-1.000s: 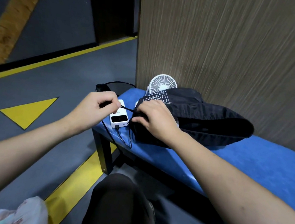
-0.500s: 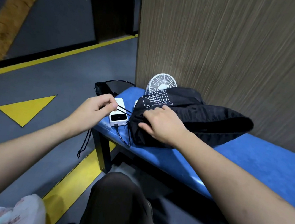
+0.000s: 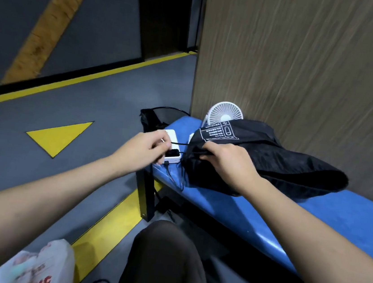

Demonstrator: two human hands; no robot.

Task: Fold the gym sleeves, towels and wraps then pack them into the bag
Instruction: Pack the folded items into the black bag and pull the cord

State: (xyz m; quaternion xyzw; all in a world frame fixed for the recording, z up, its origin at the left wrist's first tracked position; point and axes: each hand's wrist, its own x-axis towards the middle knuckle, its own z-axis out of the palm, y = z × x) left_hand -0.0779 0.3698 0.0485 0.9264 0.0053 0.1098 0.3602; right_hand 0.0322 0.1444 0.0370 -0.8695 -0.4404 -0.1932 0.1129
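Black bag (image 3: 272, 161) under gripping right hand (image 3: 227, 163); left hand (image 3: 147, 148) pinches its drawstring (image 3: 179, 143).

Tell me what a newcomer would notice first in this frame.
First the black bag lying on the blue bench, with both hands at its near end: the left hand pinches the drawstring and the right hand grips the gathered mouth. Next, a white fan behind the bag, against the wooden wall.

bag's (image 3: 272, 161) contents hidden; white plastic bag (image 3: 43, 265) cut off below
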